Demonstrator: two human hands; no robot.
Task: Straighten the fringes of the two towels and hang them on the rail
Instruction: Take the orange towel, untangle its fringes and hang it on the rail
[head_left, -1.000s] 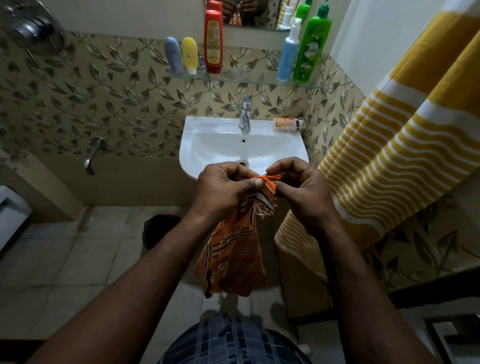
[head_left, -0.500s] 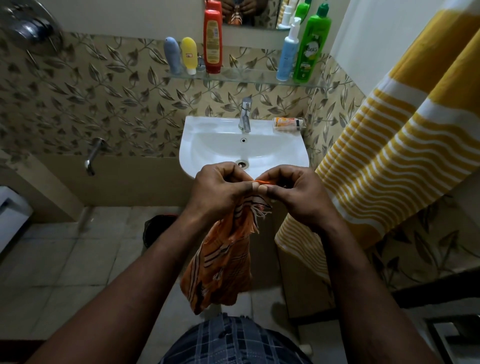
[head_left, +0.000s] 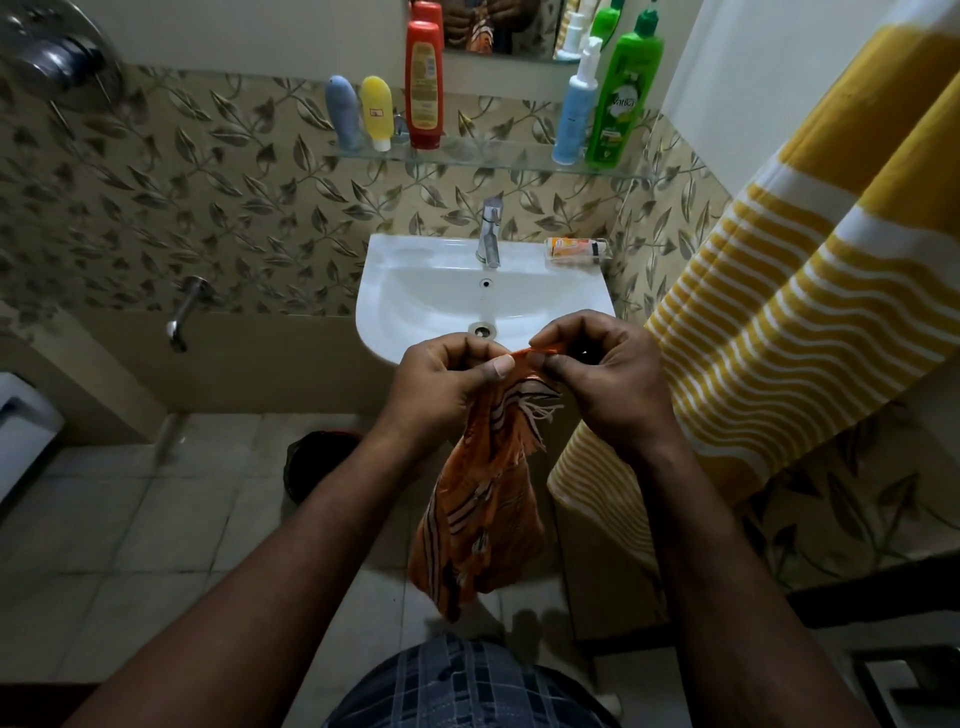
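Observation:
An orange towel with dark and white stripes (head_left: 480, 525) hangs bunched in front of me, just before the washbasin. My left hand (head_left: 441, 387) grips its top edge, thumb on the cloth. My right hand (head_left: 605, 376) pinches an orange strand of the fringe (head_left: 537, 353) between thumb and fingers, pulled taut between the two hands. White fringe threads (head_left: 540, 413) dangle below. A yellow towel with white stripes (head_left: 779, 332) hangs at the right, spread down the wall. The rail itself is out of sight.
A white washbasin (head_left: 415, 291) with a tap (head_left: 491, 234) stands ahead. A glass shelf (head_left: 493, 158) above it carries several bottles. A wall spout (head_left: 184, 312) is at the left, a dark bin (head_left: 317, 462) on the tiled floor.
The hands have drawn slightly apart, stretching an orange fringe strand between them. The hanging towel has swung a little back to the right.

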